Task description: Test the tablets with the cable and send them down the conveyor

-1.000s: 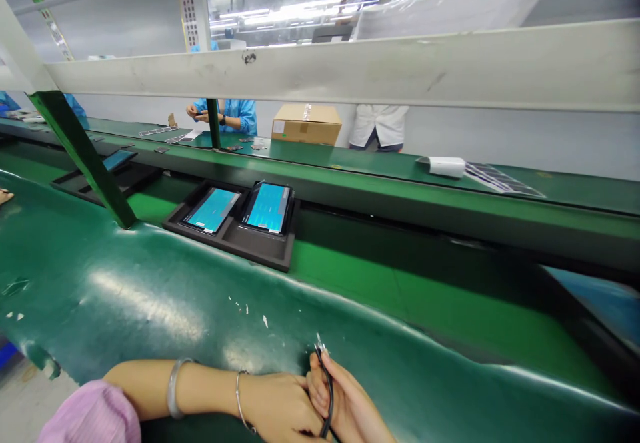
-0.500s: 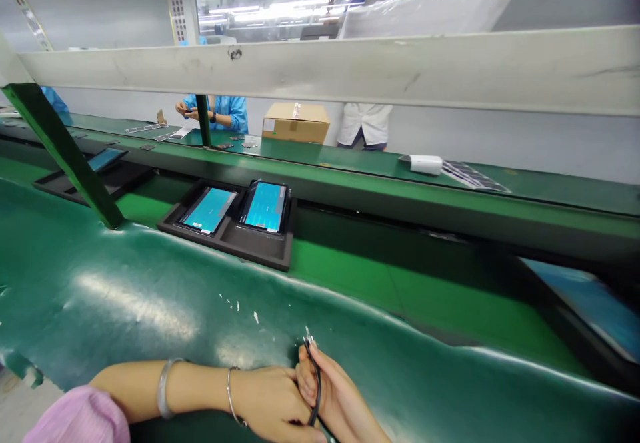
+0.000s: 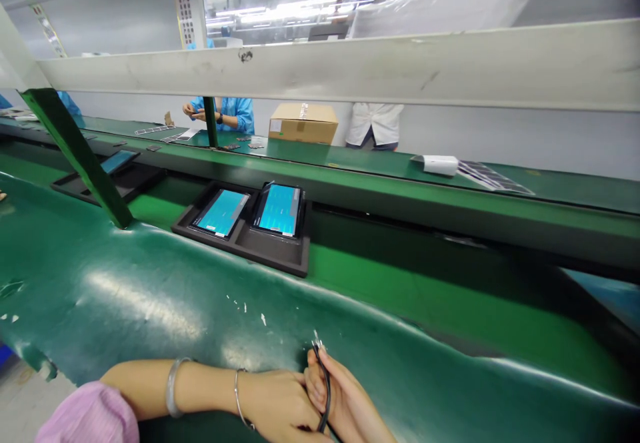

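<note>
My left hand and my right hand rest together on the green mat at the bottom edge. The right hand's fingers are closed round a thin black cable whose metal tip points up and away. My left hand lies against the right with its fingers curled; I cannot make out whether it also grips the cable. Two bracelets sit on my left forearm. Beyond the mat, a dark tray on the conveyor carries two tablets with lit blue screens.
A green post rises at left and a white beam crosses overhead. Another tray sits further left. Across the line are a cardboard box, a white roll, and people in blue and white coats.
The tray with the two tablets has slid a little to the right along the conveyor. My hands and the cable have stayed where they were.
</note>
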The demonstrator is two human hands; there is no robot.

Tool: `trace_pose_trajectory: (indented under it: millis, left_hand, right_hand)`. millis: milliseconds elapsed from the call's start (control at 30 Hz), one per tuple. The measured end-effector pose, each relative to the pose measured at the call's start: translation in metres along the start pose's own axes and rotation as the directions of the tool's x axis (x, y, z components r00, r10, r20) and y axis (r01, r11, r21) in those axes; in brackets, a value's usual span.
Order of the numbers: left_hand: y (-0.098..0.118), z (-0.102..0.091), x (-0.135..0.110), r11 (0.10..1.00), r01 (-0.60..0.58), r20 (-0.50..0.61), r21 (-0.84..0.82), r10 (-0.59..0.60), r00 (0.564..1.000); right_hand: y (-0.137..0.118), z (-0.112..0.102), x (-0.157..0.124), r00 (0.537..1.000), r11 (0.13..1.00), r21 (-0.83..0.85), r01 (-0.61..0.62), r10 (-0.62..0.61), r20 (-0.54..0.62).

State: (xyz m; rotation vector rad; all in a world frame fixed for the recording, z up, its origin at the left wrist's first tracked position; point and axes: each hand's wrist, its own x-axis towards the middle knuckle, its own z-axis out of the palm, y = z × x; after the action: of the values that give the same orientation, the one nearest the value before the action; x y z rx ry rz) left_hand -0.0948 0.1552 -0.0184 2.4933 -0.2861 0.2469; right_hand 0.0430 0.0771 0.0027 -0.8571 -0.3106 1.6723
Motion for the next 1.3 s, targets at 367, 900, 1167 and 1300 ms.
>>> trace_pose_trajectory:
  millis: [367, 900, 1167, 1300]
  left_hand:
    - [-0.0007, -0.0034, -0.0007, 1.0, -0.008, 0.006, -0.017, 0.008, 1.0]
    - [-0.0015, -0.0014, 0.0003, 1.0, 0.011, 0.025, 0.01, -0.011, 1.0]
    - [0.0002, -0.0029, 0.0003, 1.0, 0.014, 0.045, 0.007, -0.015, 0.999]
    - [-0.0012, -0.0021, 0.0005, 1.0, 0.014, 0.042, 0.012, -0.014, 0.999]
  right_hand:
    - [0.0004, -0.002, 0.0004, 1.0, 1.0, -0.017, -0.011, 0.011, 0.001]
    - [0.0009, -0.0009, 0.0007, 1.0, 1.0, 0.017, -0.007, 0.007, 0.0]
    - [0.0011, -0.0001, 0.0006, 1.0, 1.0, -0.006, -0.003, 0.003, -0.005]
    - [0.0012, -0.0002, 0.0003, 1.0, 1.0, -0.015, -0.004, 0.004, -0.012]
